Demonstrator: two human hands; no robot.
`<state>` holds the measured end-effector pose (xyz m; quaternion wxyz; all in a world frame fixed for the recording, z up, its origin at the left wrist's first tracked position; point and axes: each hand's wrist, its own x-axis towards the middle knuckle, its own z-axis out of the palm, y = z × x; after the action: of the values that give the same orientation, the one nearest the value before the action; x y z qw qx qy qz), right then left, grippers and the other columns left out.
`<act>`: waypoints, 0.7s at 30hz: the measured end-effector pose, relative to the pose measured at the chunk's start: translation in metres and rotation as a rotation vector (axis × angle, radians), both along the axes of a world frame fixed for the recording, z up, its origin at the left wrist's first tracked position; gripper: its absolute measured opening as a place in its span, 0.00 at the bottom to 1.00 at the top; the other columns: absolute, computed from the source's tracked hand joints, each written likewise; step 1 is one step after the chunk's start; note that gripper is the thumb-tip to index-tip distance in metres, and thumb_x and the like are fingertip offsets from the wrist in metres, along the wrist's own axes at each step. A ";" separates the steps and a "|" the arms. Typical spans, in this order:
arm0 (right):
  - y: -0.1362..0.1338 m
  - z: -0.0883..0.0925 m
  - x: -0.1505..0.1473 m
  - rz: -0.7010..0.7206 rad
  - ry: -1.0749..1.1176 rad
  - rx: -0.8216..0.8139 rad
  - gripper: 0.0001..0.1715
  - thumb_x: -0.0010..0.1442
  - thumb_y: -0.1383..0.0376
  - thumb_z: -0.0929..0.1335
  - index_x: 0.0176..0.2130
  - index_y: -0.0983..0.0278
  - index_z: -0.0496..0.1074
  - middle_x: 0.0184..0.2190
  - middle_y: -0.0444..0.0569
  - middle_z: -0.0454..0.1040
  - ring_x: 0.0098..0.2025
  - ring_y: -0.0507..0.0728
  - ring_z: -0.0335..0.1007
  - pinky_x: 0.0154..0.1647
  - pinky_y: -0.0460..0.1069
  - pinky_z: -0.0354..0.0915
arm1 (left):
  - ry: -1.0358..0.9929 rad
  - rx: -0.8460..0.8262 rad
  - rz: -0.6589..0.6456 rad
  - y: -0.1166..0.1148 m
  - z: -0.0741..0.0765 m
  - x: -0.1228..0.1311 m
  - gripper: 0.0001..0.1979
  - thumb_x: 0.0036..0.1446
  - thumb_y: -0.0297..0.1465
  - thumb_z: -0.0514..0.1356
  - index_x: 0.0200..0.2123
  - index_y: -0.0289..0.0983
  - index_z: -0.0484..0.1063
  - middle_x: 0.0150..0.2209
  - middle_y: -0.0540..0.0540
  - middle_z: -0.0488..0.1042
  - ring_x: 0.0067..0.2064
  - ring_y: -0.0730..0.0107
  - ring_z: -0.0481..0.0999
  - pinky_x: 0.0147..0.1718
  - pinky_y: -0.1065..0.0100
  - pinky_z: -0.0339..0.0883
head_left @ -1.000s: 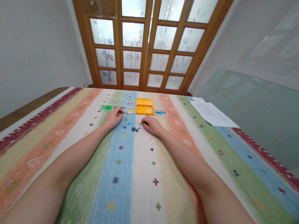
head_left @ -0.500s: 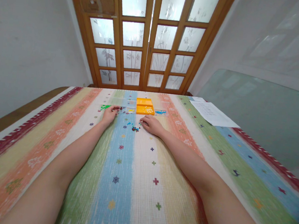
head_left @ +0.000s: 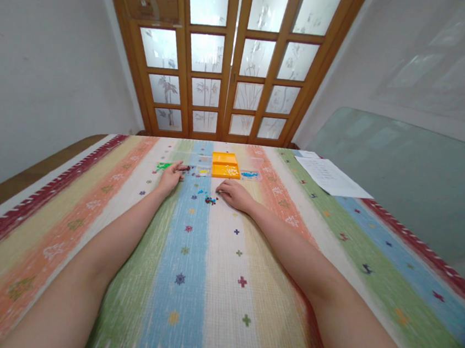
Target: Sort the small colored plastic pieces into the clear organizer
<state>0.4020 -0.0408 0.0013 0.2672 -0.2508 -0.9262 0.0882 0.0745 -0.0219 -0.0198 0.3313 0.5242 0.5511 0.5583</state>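
My left hand point(head_left: 171, 176) reaches to the left end of a clear divided tray point(head_left: 257, 176), its fingertips drawn together over a compartment of dark beads point(head_left: 187, 168), next to the green beads point(head_left: 163, 165). What the fingers hold is too small to make out. My right hand point(head_left: 234, 192) rests on the striped cloth point(head_left: 188, 280), fingers together, their tips just right of a small loose pile of mixed beads point(head_left: 209, 197). An orange box point(head_left: 225, 166) with white beads stands in the middle of the tray row, with yellow beads point(head_left: 203, 171) and blue beads point(head_left: 249, 174) beside it.
Printed paper sheets point(head_left: 332, 176) lie at the cloth's far right. A glass pane point(head_left: 402, 175) leans along the right wall. Wooden glazed doors point(head_left: 228, 57) stand behind the table. The table's bare wooden edge point(head_left: 28, 180) shows at the left.
My left hand has moved from beside the loose pile up and left to the tray's dark-bead compartment. My right hand has shifted slightly toward the pile.
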 end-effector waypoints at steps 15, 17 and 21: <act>0.002 -0.002 -0.001 -0.012 -0.007 0.007 0.12 0.68 0.69 0.66 0.47 0.61 0.79 0.45 0.53 0.76 0.49 0.59 0.70 0.53 0.53 0.65 | 0.578 0.189 -0.031 -0.017 0.008 0.009 0.23 0.60 0.24 0.57 0.58 0.38 0.75 0.50 0.43 0.79 0.39 0.66 0.76 0.48 0.61 0.71; 0.002 -0.002 -0.001 -0.010 -0.015 0.009 0.12 0.68 0.69 0.66 0.47 0.60 0.79 0.45 0.53 0.76 0.49 0.59 0.70 0.53 0.53 0.65 | 0.686 0.223 -0.056 -0.023 0.014 0.013 0.23 0.61 0.25 0.56 0.58 0.38 0.75 0.50 0.42 0.79 0.39 0.66 0.75 0.48 0.60 0.70; 0.004 -0.003 -0.001 -0.014 -0.017 0.011 0.11 0.67 0.69 0.67 0.45 0.61 0.79 0.44 0.52 0.76 0.49 0.59 0.70 0.53 0.53 0.65 | 0.798 0.240 -0.138 -0.030 0.019 0.020 0.21 0.64 0.28 0.56 0.58 0.38 0.75 0.48 0.42 0.79 0.38 0.65 0.74 0.45 0.61 0.70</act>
<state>0.4009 -0.0372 -0.0021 0.2612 -0.2568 -0.9271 0.0791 0.0941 -0.0517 -0.0008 0.0651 0.7697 0.5311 0.3483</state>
